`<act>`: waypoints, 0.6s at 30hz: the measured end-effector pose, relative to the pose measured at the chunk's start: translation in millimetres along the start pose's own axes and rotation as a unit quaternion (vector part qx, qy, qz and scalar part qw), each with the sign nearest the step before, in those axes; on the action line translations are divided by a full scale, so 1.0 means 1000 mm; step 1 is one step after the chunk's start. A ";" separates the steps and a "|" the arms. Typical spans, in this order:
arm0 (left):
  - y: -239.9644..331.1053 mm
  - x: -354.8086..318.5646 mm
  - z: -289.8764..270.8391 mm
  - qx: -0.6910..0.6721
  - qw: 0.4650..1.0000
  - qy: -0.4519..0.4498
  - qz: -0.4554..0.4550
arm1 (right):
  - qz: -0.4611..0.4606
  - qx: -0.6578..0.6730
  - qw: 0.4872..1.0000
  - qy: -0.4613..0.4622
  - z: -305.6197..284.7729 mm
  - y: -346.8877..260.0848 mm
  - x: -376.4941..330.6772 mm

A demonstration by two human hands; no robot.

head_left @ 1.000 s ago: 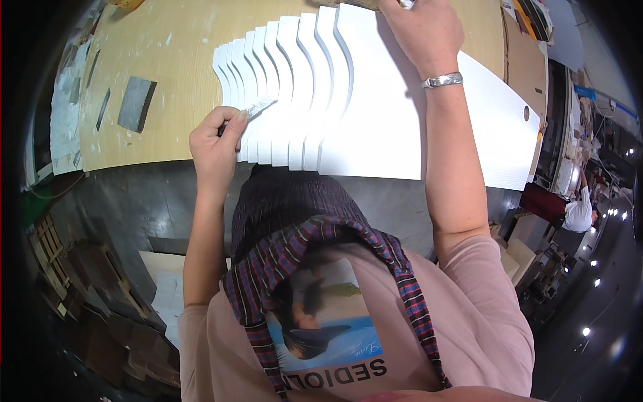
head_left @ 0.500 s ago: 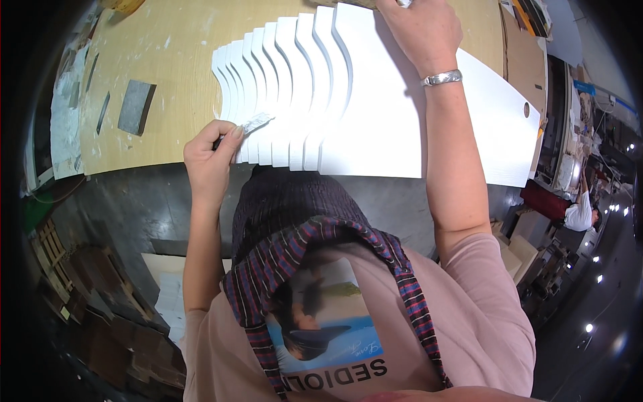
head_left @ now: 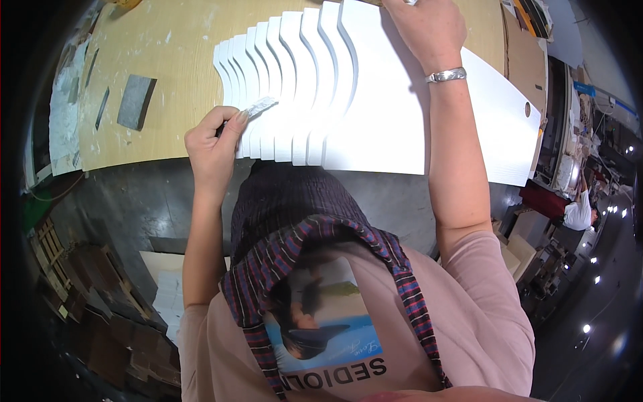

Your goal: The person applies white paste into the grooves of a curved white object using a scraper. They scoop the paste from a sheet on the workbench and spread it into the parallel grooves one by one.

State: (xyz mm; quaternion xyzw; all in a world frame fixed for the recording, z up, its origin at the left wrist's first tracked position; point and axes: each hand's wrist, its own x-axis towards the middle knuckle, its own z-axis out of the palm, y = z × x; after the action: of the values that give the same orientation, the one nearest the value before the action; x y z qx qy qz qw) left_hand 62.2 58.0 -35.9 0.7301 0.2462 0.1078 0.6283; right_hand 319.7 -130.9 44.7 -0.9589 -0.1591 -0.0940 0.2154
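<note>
Tabletop (head_left: 177,67) at the left bears a grey block (head_left: 136,102), lying apart from the work. Next comes the left hand (head_left: 213,142), thumb and fingers pinched on a pale crinkled strip (head_left: 263,105) (something dark shows in that grip, too hidden to name). The strip's tip is over the white panels (head_left: 385,114); I cannot tell whether it touches. These lie overlapped in a fan on the tabletop, wavy edges stepped, the topmost reaching right. Farther right, the right hand (head_left: 432,30) meets the upper picture edge, fingertips partly cut off, so I cannot tell what they grip. The step in hand looks like handling the fanned stack; the next move would call for a light left hand and an undisturbed fan
</note>
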 end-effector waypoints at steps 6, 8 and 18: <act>0.000 -0.004 -0.003 0.045 0.997 -0.017 0.057 | 0.005 -0.007 1.000 0.000 -0.001 -0.001 0.000; 0.002 -0.001 0.001 0.055 0.996 0.010 0.067 | 0.015 -0.009 1.000 -0.007 -0.001 -0.002 0.001; -0.002 -0.002 -0.003 0.108 0.988 0.014 0.111 | 0.006 -0.009 1.000 0.005 0.000 -0.001 -0.001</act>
State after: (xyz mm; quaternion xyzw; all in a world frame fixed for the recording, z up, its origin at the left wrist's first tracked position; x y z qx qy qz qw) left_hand 59.0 59.6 -37.1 0.8147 0.1828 0.1597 0.5266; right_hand 318.8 -130.2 45.3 -0.9611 -0.1517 -0.0993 0.2086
